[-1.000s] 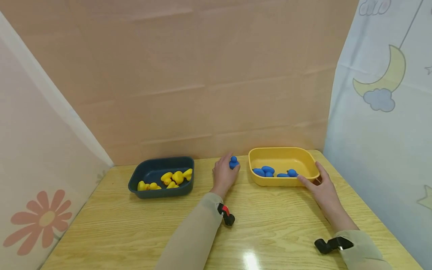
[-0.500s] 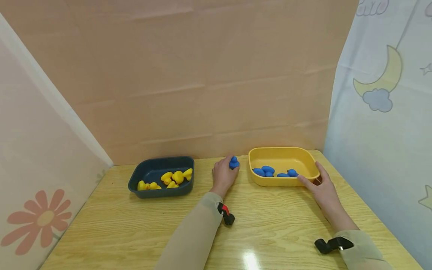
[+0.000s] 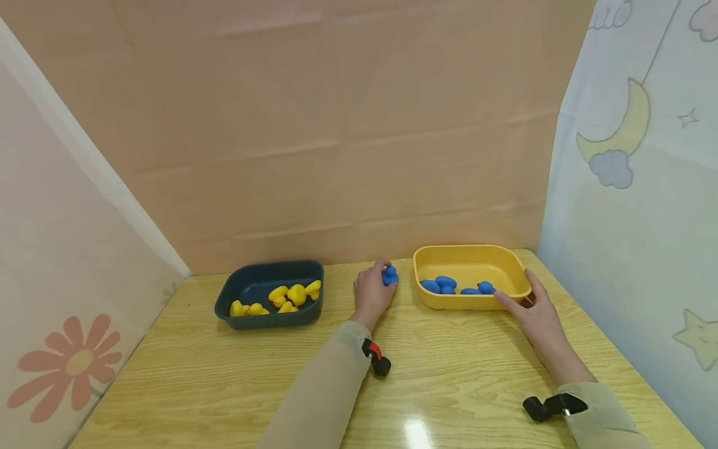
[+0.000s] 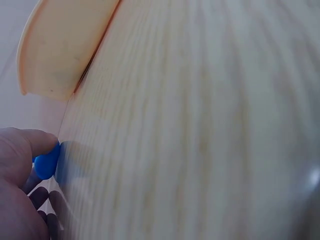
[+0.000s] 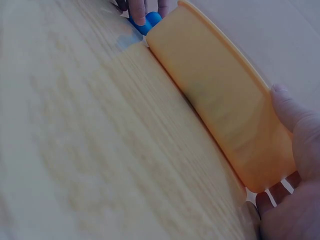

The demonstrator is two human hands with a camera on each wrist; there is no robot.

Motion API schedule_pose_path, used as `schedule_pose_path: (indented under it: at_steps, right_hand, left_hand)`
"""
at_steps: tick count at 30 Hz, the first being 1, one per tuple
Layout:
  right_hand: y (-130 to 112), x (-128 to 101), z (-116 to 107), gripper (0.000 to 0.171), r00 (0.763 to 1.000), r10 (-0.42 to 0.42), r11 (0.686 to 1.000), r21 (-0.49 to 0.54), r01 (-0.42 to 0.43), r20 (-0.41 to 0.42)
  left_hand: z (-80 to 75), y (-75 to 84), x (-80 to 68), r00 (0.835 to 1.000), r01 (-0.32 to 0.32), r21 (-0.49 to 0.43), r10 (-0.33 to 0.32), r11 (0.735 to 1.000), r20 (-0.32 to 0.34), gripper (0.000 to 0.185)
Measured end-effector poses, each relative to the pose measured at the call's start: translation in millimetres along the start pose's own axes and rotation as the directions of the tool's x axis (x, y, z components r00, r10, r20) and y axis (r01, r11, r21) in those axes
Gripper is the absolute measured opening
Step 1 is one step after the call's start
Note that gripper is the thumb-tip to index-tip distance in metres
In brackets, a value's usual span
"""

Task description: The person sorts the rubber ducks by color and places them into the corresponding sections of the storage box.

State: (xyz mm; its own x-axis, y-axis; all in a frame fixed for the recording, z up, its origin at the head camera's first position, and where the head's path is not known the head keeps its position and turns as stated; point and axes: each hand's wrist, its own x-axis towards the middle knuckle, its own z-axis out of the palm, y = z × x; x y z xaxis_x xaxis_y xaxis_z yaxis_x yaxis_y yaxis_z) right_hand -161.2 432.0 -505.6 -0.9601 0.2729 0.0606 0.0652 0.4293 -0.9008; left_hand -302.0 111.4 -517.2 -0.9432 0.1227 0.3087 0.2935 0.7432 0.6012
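Observation:
Between the thumb and fingers of my left hand [image 3: 373, 292] is a small blue toy duck [image 3: 389, 276], pinched right at the tabletop in the gap between two tubs. The left wrist view shows the duck's blue body [image 4: 46, 165] close over its reflection on the table. My right hand [image 3: 535, 318] grips the right end of a yellow plastic tub [image 3: 460, 302], thumb at the near rim and fingers round the outer wall. Several blue ducks [image 3: 445, 282] lie inside that tub, along its near side.
A dark blue tub [image 3: 269, 320] stands left of my left hand, holding several yellow toy ducks [image 3: 296, 294]. Both tubs sit near the back edge of the wooden table [image 3: 224, 380], in front of a tan cloth backdrop [image 3: 336, 125]. Printed cloths hang at both sides.
The blue duck in my left hand has come slightly lower, towards the tabletop. My right hand and both tubs have stayed in place. The head view has shifted slightly.

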Motion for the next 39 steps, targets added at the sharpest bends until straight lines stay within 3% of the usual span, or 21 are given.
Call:
schedule_pose_path:
  at_steps: [5,10,20,29,39]
  right_hand:
    - [0,0,0,0.107,1.0,0.005,1.0,-0.005,-0.005,0.005]
    - [1,1,-1,0.107,1.0,0.012,1.0,-0.001,-0.012,0.012]
    - [3,0,-3,0.107,1.0,0.01,1.0,-0.021,-0.01,-0.004]
    - [3,-1,-3,0.108,1.0,0.017,1.0,-0.008,-0.017,-0.004]
    - [1,1,-1,0.107,1.0,0.019,1.0,-0.017,-0.019,0.004]
  left_hand:
    - [0.1,-1.7,-2.6,1.0,-0.007,-0.034,0.007,0.999,-0.006,0.044]
    - [-5.1,-0.2,-7.6,1.0,0.011,-0.142,-0.012,0.99,-0.004,0.043]
    - [-17.7,6.3,-15.2,0.999,-0.052,-0.365,0.048,0.929,-0.022,0.043]
    - [-26.2,25.1,-19.7,0.993,-0.116,-0.407,0.113,0.906,-0.031,0.043]
    - [-26.0,50.8,-20.1,0.992,-0.113,-0.374,0.123,0.921,0.005,0.047]
